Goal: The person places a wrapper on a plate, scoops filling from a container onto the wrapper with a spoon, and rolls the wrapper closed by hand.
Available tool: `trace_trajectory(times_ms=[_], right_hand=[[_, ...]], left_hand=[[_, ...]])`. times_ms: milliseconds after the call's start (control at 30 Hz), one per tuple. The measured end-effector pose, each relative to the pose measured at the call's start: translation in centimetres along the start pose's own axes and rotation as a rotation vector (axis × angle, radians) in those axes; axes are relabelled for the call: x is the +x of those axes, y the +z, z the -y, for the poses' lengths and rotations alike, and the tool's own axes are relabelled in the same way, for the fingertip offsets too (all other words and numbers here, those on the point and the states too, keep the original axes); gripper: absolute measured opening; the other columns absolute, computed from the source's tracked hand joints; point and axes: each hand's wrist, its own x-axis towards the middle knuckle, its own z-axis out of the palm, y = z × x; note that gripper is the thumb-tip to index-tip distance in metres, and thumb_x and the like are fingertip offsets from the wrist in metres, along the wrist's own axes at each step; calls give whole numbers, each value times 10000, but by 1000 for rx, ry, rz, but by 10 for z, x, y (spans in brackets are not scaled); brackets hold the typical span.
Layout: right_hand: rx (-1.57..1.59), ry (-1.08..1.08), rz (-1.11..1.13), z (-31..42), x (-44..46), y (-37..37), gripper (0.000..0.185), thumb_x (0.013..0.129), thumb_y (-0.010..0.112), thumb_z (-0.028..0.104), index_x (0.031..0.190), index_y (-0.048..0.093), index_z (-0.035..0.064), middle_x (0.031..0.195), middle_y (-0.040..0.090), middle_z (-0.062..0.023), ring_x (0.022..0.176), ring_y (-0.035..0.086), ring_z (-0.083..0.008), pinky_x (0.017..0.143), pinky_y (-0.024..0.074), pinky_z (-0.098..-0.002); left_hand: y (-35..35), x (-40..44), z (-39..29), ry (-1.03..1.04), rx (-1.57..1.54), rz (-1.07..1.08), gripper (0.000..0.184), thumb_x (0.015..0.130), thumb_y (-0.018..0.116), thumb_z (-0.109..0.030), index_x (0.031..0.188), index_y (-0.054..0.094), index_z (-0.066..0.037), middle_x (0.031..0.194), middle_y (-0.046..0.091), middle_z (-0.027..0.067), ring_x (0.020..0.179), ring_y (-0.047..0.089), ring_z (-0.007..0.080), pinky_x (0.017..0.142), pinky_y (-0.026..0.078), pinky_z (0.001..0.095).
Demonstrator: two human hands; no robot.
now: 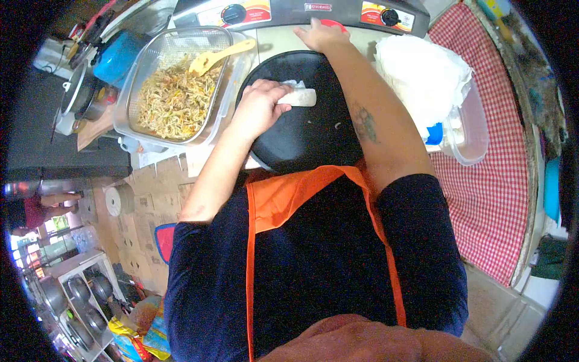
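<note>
My left hand (260,107) is closed around a white spring roll (298,98), holding it above or against a round black tray (301,142); I cannot tell whether it touches. A few small pale bits lie on the tray. My right hand (321,36) reaches past the tray's far edge, its thumb and fingers apart and slightly blurred. It is beside a small red dish (333,24), partly hidden behind it. To the left, shredded vegetable filling with bean sprouts (175,102) fills a mesh basket (217,42), with a yellow spatula (218,57) resting in it.
A gas stove (283,15) stands at the back. White wrappers (422,75) are piled at the right over a clear plastic container (473,136), beside a red checked cloth (476,199). A blue container (120,57) sits far left. Another person (42,211) is in the left background.
</note>
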Motion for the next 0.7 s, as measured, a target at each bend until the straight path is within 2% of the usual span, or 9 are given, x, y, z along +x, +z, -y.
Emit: trace_trajectory(times_ms=[133,200,233,300,367,500,600,667,700], right_hand=[[77,39,24,-7,2,8,698,867,376,614,1359,435,122,1359,477,-166,1304,369,-383,1060,69,-628],[-15,-25,-223,1,-8,-7,618,911,342,555,1318,471,108,1223,592,-143,1199,506,-331,1048,232,-573],[-18,-26,-221,4,-11,-13,618,911,342,555,1318,471,108,1223,592,-143,1199,506,-331,1048,232,-573],[169,-285,-95,14,-19,-24,547,939,333,494,1219,550,78,1080,649,-174,1061,599,-301,958,394,-446],[262,-474,305,24,-67,-35,530,945,338,493,1123,611,75,942,674,-179,947,639,-269,840,465,-376],[220,-587,278,6,-77,22,535,935,349,523,1156,608,110,878,694,-110,895,652,-236,839,465,-361],[342,-516,53,2,-89,20,538,948,315,519,1247,554,140,971,692,-110,1055,606,-254,923,426,-431],[298,-839,-203,-6,-79,57,549,970,244,511,1295,514,160,1003,696,-74,1274,444,-256,1027,284,-557],[242,-840,-119,-7,-84,58,561,976,205,509,1312,496,166,1039,689,-58,1330,355,-248,1039,206,-598]], left_hand=[[2,-5,-2,-66,-76,-34,360,684,739,-149,1028,653,-92,958,592,122,915,578,324,818,471,399],[4,-6,0,-36,-48,-46,366,682,740,-157,1033,654,-96,962,599,131,926,579,326,816,474,406],[5,-6,1,-38,-51,-47,366,682,740,-157,1033,654,-96,962,599,131,926,579,326,816,474,406],[5,-6,4,-17,-51,-39,374,685,738,-157,1044,653,-99,956,606,133,932,582,330,824,472,413],[6,-6,5,-22,-58,-32,375,686,737,-156,1046,652,-99,958,609,133,935,583,332,828,472,414],[6,-6,5,-37,-101,-27,373,685,737,-150,1045,652,-96,964,614,135,938,584,339,840,470,414],[5,-6,4,-20,-96,-37,378,682,739,-148,1044,650,-89,969,613,140,941,584,343,843,471,417],[6,-7,6,-17,-71,-41,379,682,739,-150,1044,649,-85,965,613,139,941,585,342,841,473,417],[5,-7,5,-16,-48,-46,380,681,739,-152,1044,648,-82,962,613,138,942,587,342,838,475,416]])
